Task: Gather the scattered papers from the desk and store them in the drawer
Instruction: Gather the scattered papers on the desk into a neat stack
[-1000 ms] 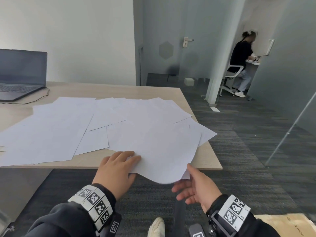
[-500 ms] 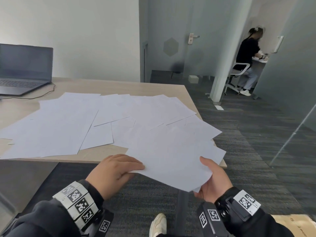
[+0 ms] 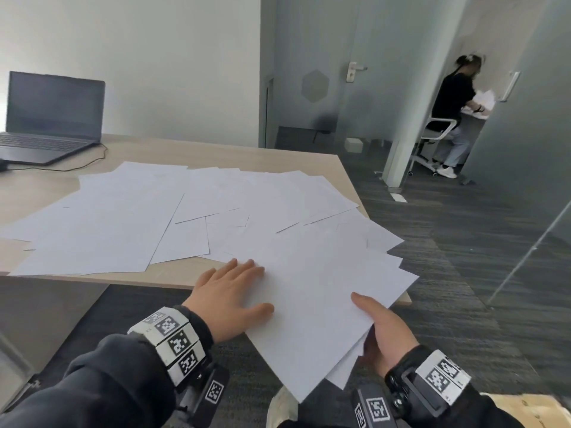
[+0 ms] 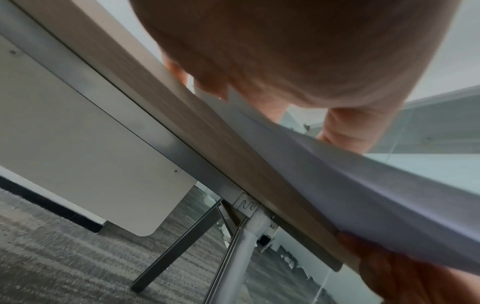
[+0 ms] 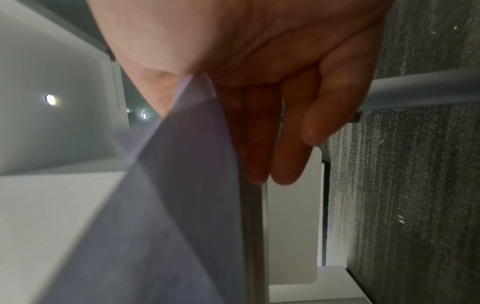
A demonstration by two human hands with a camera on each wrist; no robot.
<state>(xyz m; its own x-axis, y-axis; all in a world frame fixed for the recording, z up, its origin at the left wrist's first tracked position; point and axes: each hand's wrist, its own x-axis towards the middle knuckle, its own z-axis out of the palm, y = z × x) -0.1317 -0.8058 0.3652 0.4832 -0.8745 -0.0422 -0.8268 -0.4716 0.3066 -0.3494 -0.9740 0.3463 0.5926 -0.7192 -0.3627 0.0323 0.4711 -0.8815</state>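
Note:
Several white papers (image 3: 123, 217) lie scattered and overlapping on the light wooden desk (image 3: 216, 149). A fanned bunch of sheets (image 3: 315, 291) juts over the desk's front right corner. My right hand (image 3: 377, 322) pinches this bunch, thumb on top and fingers underneath (image 5: 283, 144). My left hand (image 3: 238, 288) lies flat on the bunch's left side, fingers straight. In the left wrist view the sheets (image 4: 363, 195) sag past the desk edge (image 4: 194, 133). No drawer is in view.
An open laptop (image 3: 52, 118) with a cable stands at the desk's far left. A metal desk leg (image 4: 233, 257) and grey carpet lie below. A seated person (image 3: 454, 103) works far right. A cardboard box (image 3: 531, 409) sits at the bottom right.
My right hand, open under the sheets a second ago, now pinches them and has drawn them further off the desk. My left hand has moved from the sheet's edge to lie flat on top.

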